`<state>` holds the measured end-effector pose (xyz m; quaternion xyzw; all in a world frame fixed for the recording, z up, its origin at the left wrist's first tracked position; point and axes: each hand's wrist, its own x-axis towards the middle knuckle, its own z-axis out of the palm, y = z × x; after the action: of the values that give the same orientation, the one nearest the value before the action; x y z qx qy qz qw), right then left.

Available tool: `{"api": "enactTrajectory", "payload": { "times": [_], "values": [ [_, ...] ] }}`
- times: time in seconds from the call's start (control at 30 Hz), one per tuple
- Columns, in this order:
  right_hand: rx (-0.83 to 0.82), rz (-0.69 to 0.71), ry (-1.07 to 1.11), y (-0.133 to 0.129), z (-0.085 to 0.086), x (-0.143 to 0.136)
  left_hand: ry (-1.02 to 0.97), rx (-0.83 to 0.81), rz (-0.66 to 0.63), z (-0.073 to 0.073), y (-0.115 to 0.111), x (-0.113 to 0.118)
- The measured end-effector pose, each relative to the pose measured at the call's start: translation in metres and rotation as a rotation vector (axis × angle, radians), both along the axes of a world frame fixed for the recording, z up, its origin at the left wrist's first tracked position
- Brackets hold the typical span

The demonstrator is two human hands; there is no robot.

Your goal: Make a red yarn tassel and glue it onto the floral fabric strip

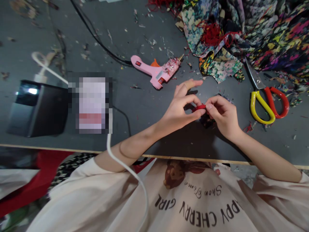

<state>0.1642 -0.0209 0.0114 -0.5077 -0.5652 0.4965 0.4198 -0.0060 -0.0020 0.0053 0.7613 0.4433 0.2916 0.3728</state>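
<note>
Just above the near edge of the grey table (145, 103), we've got both hands meeting at one small red piece (200, 107)! Left hand (177, 109) comes in from the left, thumb below and forefinger above, pinching the red piece between their tips; its other fingers are lifted and spread away. Right hand (227, 119) closes from the other side, thumb and forefinger together on the right end of the piece, the rest of its fingers curled in. So the red piece sits right at the fingertips, bridging the two grips, with its middle showing between them.

Just below and behind the pinch, partly hidden by the hands, a dark patterned bundle (207, 121); whether the fingers touch it, I can't tell. Beyond the left hand lies the pink glue gun (149, 70), nozzle angled away and up to the right, red threads clinging near its tip. Over to the right, well apart from the right hand, scissors (262, 93) with one yellow and one red handle, blades pointing away. Past them, a heap of flowery fabric (277, 38), with tangled red thread (212, 33) lying on it!
</note>
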Motion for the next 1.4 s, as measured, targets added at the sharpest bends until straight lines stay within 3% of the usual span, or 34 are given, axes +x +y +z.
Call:
{"api": "enactTrajectory", "payload": {
  "times": [0.2, 0.43, 1.03, 1.4],
  "values": [
    [0.027, 0.001, -0.012, 0.0, 0.001, -0.001, -0.093, 0.06, 0.099, -0.003, -0.002, -0.002],
    [0.073, -0.008, -0.086, 0.0, -0.001, 0.0, 0.073, 0.105, -0.039, -0.004, 0.002, -0.005],
    [0.084, -0.029, -0.054, -0.002, -0.006, -0.001, 0.0, 0.028, 0.021, -0.002, 0.0, 0.003],
    [0.085, 0.034, -0.055, -0.007, -0.012, -0.001, 0.005, 0.018, -0.035, -0.003, -0.004, 0.006]
  ]
}}
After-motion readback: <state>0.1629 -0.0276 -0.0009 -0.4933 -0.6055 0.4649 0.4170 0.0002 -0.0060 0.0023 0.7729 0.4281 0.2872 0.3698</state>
